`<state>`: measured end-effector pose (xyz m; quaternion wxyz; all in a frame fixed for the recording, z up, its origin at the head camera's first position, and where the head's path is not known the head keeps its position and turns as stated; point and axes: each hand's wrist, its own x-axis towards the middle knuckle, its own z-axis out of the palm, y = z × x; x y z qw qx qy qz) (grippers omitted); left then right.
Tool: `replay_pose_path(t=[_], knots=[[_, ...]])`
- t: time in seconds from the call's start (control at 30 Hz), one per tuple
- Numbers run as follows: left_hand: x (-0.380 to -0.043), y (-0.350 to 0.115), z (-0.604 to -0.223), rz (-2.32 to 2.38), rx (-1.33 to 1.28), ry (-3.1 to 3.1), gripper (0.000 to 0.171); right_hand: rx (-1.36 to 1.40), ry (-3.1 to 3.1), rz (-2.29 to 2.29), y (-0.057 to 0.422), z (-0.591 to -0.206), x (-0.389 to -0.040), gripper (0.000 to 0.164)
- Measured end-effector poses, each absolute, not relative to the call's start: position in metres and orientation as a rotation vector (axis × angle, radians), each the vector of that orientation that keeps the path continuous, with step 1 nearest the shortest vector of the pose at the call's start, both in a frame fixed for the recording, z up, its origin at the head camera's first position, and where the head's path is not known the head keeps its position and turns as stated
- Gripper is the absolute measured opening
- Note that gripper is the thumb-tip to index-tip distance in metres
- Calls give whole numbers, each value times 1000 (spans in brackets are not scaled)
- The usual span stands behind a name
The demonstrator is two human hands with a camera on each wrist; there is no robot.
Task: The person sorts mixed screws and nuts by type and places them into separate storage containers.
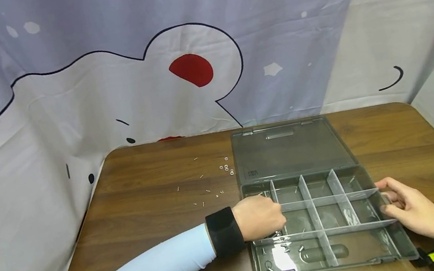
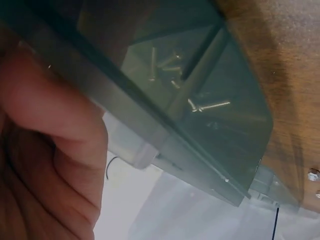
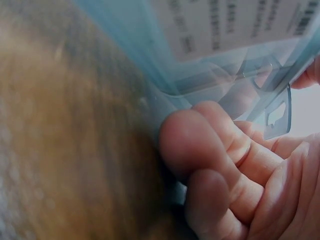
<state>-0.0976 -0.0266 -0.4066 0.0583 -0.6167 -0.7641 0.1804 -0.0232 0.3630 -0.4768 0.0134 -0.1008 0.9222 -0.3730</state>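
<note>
A grey see-through compartment box (image 1: 334,233) lies on the table with its lid (image 1: 287,150) folded back. My left hand (image 1: 259,217) reaches over its left compartments, fingers curled downward; the fingertips, and anything between them, are hidden. Small metal screws (image 1: 284,249) lie in the front left compartment, and screws (image 2: 214,106) show through the box wall in the left wrist view. At the box's right side, my right hand (image 1: 412,209) holds the edge with thumb and curled fingers. The right wrist view shows its fingers (image 3: 192,142) against the box's side.
On the wooden table (image 1: 149,165), left of the box, several small white rings (image 1: 226,167) and thin screws (image 1: 208,191) lie scattered. A patterned curtain (image 1: 109,100) hangs behind the table. A printed label (image 3: 235,22) is on the box.
</note>
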Motion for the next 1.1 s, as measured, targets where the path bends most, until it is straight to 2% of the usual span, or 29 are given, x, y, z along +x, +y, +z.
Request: replay_pose_path(t=[0.37,0.63,1.1], knots=[[-104,-28,-402,356,-1925,-2500,29,-313,2871,-1161,363,-476,-23,39],[-98,-25,-403,431,-1811,-2477,27,-315,2865,-1165,361,-475,-24,39],[-97,-26,-406,464,-1793,-2433,27,-318,2858,-1173,361,-474,-24,39]])
